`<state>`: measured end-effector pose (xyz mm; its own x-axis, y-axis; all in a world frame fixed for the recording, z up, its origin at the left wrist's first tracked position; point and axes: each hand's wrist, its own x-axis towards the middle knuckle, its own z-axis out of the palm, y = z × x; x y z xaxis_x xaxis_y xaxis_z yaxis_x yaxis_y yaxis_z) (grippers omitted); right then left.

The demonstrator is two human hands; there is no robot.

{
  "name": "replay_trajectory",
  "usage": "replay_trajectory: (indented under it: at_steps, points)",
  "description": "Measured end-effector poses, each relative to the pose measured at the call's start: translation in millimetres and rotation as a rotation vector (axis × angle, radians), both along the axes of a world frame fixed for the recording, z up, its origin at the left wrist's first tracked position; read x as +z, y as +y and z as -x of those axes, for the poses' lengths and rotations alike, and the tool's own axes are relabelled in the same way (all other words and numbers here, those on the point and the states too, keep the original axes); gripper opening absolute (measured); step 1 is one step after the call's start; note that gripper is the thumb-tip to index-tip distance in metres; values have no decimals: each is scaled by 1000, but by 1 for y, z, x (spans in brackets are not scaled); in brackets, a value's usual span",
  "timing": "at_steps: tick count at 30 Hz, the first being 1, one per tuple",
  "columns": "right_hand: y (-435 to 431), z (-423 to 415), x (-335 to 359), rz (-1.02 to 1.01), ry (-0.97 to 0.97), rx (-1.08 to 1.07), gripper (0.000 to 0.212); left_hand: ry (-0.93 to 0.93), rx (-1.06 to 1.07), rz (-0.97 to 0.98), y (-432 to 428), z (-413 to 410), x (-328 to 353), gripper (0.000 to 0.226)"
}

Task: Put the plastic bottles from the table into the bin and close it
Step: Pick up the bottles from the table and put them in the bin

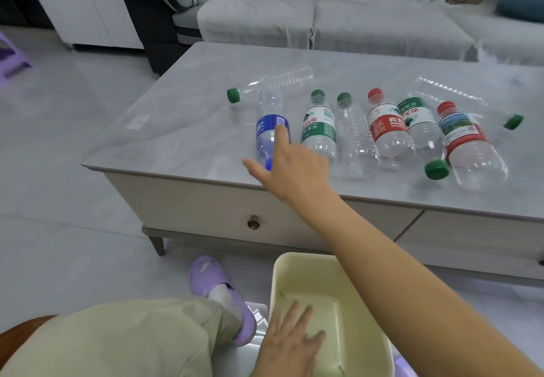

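The blue-labelled bottle [270, 132] is lying on its side near the front edge of the marble-patterned table [164, 129], its blue cap facing the person and white characters on the label too curved to read. The right hand [294, 167] is reaching over it with fingers spread wide, fingertips touching the label, nothing gripped. Just right of that bottle, a row of clear ribbed plastic bottles is lying side by side: a green-labelled bottle [319, 126] showing the characters 净水, an unlabelled bottle [356, 135], a red-labelled bottle [387, 129] with partly legible 农夫, another green-labelled one [421, 129] lying reversed, and a red-and-blue-labelled bottle [468, 144]. Behind the blue-labelled bottle, a bare green-capped bottle [265, 85] is lying crosswise. Below the table's front edge, a cream plastic bin [282, 276] is standing open on the floor, smooth-walled and rectangular. The left hand [291, 344] is resting flat on its near rim, fingers extended, holding nothing.
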<state>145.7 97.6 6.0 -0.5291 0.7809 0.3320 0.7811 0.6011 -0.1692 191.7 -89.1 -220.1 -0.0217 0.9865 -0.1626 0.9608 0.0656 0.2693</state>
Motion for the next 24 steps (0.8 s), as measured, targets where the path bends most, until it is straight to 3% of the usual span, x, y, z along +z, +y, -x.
replay_trajectory:
  at_steps: [3, 6, 9, 11, 14, 17, 20, 22, 24]
  points:
    - [8, 19, -1, -51, -77, 22, 48, 46, -59, -38, -8, -6, -9, 8]
    - [-3, -14, 34, -104, 125, 72, 38, 138, -52, 52, -13, 0, -19, 20]
    - [-40, -85, 83, -237, 529, 217, 35, 112, -37, 123, -12, 9, -15, 39]
    - [-67, -128, 84, -266, 587, 278, 32, 79, -20, 140, -14, 13, -10, 40]
    - [-86, -156, 22, -222, 312, 169, 30, 34, 15, 180, -17, 18, -10, 45]
    - [-85, -151, -75, 29, -30, 10, 35, 45, 22, 159, -19, 18, -10, 48]
    - [-81, -138, -160, 305, -266, 28, 37, 11, 58, 40, -20, 16, -2, 44]
    - [-84, -129, -190, 528, -356, 104, 38, -56, 119, -70, -18, 17, 7, 34]
    - [-84, -123, -198, 704, -354, 146, 36, -104, 165, -121, -16, 18, 15, 42]
